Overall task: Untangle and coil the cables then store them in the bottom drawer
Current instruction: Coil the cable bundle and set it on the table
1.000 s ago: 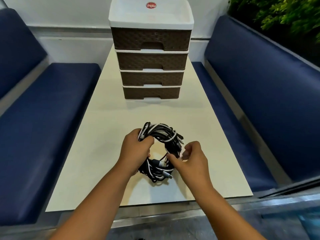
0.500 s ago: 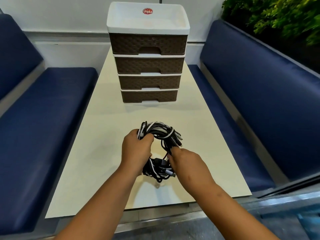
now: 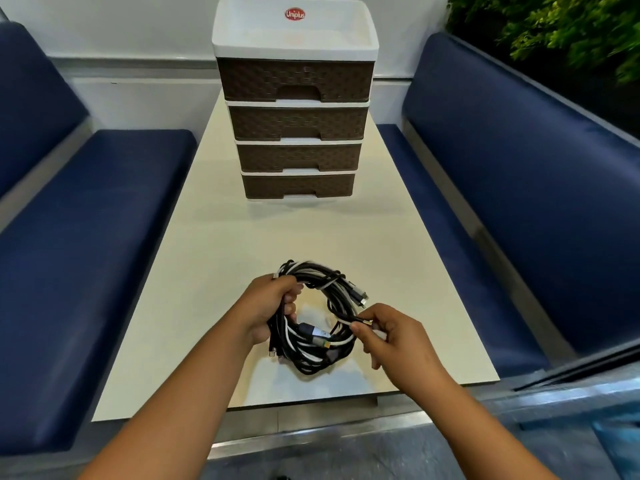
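Left hand (image 3: 268, 306) grips the cables (image 3: 320, 320) at nine o'clock while right hand (image 3: 393, 336) pinches a plug (image 3: 363, 321) at three.

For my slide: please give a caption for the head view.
Left hand grips tangled cables; right hand pinches one plug.

right hand (image 3: 394, 336) | drawn back right | now pinching cable end (image 3: 363, 321)

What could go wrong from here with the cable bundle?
1. The right hand pinches one cable end while the left hand grips the cable bundle; pulling may tighten the tangle.
2. Loose plugs could snag loops.
3. The bottom drawer is shut, and both hands are busy.
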Demonstrator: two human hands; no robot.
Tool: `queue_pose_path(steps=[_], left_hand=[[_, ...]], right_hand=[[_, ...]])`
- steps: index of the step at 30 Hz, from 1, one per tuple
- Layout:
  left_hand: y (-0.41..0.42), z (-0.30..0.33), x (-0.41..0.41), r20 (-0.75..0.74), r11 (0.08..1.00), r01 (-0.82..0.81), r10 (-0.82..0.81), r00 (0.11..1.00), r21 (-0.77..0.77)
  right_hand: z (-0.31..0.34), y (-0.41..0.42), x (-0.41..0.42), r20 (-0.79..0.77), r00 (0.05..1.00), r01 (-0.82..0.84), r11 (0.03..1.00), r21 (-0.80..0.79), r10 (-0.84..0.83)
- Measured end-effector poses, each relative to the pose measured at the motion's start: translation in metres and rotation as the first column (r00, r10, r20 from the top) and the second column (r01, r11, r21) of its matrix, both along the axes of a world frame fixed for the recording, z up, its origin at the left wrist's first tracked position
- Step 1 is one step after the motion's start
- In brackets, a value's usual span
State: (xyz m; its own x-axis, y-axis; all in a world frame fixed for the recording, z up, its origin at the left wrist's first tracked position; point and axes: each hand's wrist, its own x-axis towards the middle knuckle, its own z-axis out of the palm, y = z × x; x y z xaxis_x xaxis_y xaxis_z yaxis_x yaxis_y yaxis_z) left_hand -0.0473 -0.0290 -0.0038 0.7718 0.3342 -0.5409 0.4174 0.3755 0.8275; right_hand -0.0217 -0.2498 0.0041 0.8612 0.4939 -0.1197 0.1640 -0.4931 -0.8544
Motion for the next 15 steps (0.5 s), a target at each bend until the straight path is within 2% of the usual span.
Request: queue_pose_path(steps=[4, 7, 11, 13, 15], left_hand=[[0.002, -0.029, 0.001, -0.040, 0.991, 0.067, -0.072, 0.997, -0.113], [0.010, -0.039, 0.005, -0.068, 0.985, 0.089, -0.100, 0.993, -0.146], [0.019, -0.041, 0.009, -0.103, 0.969, 0.196, -0.213, 0.972, -0.151], [0.020, -0.039, 0.011, -0.119, 0.972, 0.210, -0.222, 0.968, -0.104], [0.020, -0.036, 0.012, -0.149, 0.969, 0.218, -0.200, 0.969, 0.117]], right_hand=[[-0.026, 0.000, -0.007, -0.056, 0.998, 0.009, 1.000, -0.001, -0.009], [-0.038, 0.003, -0.009, -0.034, 0.999, 0.007, 1.000, -0.029, -0.008], [-0.047, 0.009, -0.006, 0.027, 1.000, 0.010, 0.998, -0.068, -0.008], [-0.050, 0.011, -0.007, 0.053, 0.999, 0.008, 0.997, -0.083, -0.004], [-0.052, 0.012, -0.009, 0.086, 0.996, 0.013, 0.994, -0.106, -0.003]])
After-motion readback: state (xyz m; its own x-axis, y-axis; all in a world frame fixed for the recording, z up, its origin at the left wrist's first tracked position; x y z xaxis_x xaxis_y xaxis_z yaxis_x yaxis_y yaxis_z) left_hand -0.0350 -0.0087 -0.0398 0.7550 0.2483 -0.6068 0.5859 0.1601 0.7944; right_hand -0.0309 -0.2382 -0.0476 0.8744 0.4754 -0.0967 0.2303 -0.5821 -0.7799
